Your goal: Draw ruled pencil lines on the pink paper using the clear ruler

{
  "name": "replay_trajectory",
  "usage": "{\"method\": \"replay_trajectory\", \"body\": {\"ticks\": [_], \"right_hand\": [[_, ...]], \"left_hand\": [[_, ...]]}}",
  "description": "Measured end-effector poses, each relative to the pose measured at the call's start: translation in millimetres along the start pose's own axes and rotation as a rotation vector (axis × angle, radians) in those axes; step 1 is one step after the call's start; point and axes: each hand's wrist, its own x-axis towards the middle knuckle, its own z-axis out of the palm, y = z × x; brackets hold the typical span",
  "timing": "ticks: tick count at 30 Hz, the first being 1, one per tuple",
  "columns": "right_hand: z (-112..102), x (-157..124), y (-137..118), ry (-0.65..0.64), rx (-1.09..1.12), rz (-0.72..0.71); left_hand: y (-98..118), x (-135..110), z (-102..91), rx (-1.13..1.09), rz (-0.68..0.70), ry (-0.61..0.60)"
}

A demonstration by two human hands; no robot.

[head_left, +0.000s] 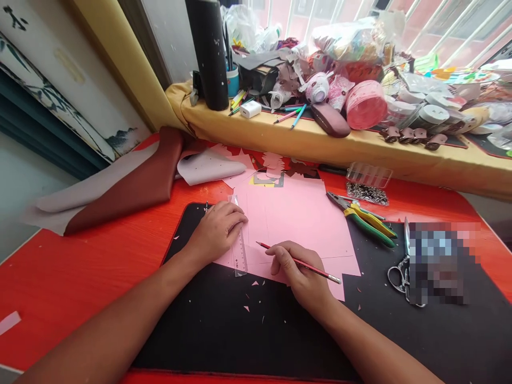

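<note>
At far left, a dark curtain beside a painted panel; lower down, a pale scrap on the red table. Next, a folded length of leather, brown with a pale backing. Then the near-left side of a black mat and, above on the cloth-covered sill, a tall black cylinder just beside a blue cup.

Below, the left hand: fingers close together, bent and laid across the upper part of a clear ruler. Whether also pinching its edge, impossible to tell. Under the ruler, pink paper, marked with thin lines, lying partly on the mat. On the sill, a white plug.

Further right, the right hand, pinching a red pencil between thumb and fingers, tip toward the ruler, over the paper. Contact between tip and paper, too fine to tell.

On the sill, a brown case and a pink tub. Below, green-and-yellow pliers near a clear box of small metal parts. Last, scissors on the mat, right against a pixelated patch.
</note>
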Motion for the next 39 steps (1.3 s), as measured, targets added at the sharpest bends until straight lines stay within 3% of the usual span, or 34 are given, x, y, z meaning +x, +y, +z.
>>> {"method": "replay_trajectory", "body": {"ticks": [7,12,16,20,23,26,31,35,39], "right_hand": [[2,1,0,-0.015,0.029,-0.006],[0,2,1,0.013,0.012,-0.042],[-1,2,2,0.051,0.042,-0.037],[-1,0,3,0.085,0.066,-0.05],[-1,-2,4,0.094,0.079,-0.064],[-2,-5,5,0.096,0.113,-0.055],[-8,-7,5,0.172,0.135,-0.076],[-15,-5,2,0.227,0.165,-0.08],[-22,-3,1,0.265,0.161,-0.045]], "left_hand": [[4,-2,2.7,0.121,-0.029,0.016],[6,-3,-5.5,0.169,-0.062,0.025],[4,-4,-18.3,0.177,-0.019,0.02],[3,-17,-23.7,0.222,0.09,-0.067],[18,-36,-20.0,0.269,0.123,-0.092],[50,-52,-10.3,0.332,0.086,-0.086],[99,-48,17.3,0.431,-0.036,-0.074],[109,-38,30.9,0.465,-0.092,-0.048],[110,-54,20.8,0.433,-0.046,-0.03]]}}
